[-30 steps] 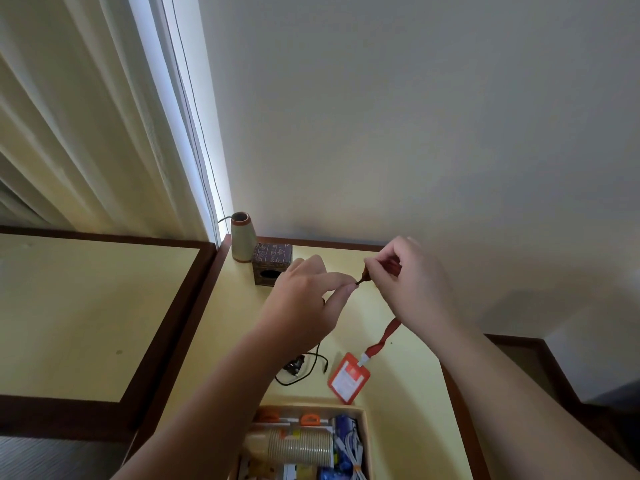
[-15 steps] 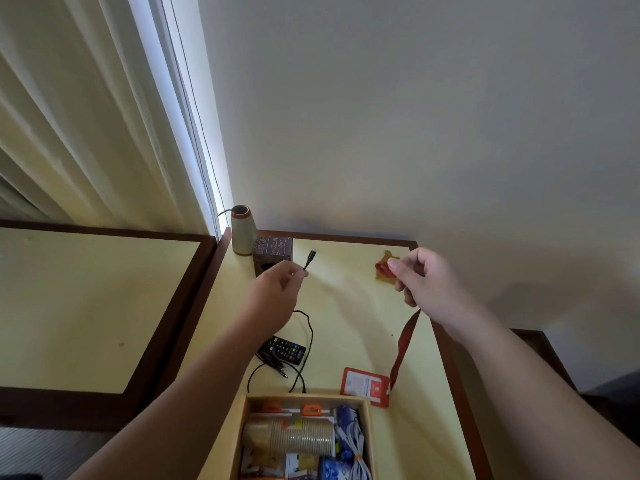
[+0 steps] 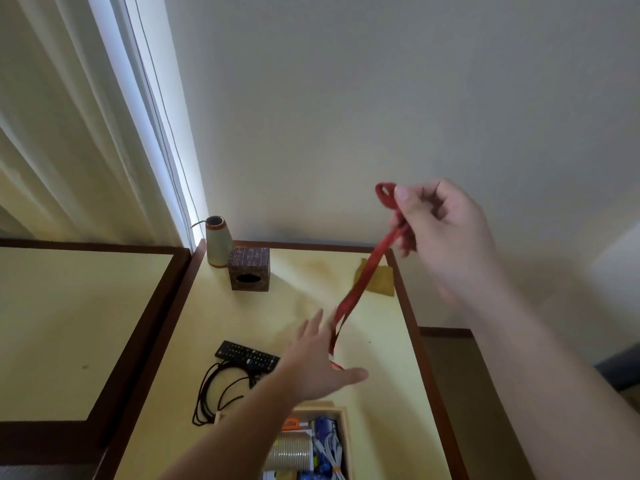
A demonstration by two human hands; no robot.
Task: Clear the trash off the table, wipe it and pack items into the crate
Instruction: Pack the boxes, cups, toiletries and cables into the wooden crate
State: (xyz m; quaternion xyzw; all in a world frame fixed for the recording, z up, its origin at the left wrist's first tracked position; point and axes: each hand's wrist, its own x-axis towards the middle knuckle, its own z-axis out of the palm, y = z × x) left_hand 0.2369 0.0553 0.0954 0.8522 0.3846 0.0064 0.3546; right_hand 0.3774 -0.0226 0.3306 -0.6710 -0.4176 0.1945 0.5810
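While my right hand (image 3: 446, 230) pinches the top loop of the red lanyard (image 3: 363, 275) between thumb and fingers, the strap hangs taut and slanting above the table (image 3: 384, 393), running down toward my left hand (image 3: 318, 362).

Item: lanyard, flat woven ribbon, doubled. Judged light, limp, not fragile; it will sag and swing unless held at two places. Best holds: the loop end, already gripped, and the lower end near the clip. Its badge is hidden behind my left hand, so I cannot tell whether it is attached.

Left hand: open, fingers spread, just beside the strap's lower end; contact is unclear.

Nearest the lanyard's lower end: crate (image 3: 341, 415), just below, already holding paper cups and cables. Left of that end: remote (image 3: 247, 356) and black cable (image 3: 216, 393). Behind the strap: yellow cloth (image 3: 381, 280). Farther left of it: wooden box (image 3: 249, 273), then cone spool (image 3: 218, 240).
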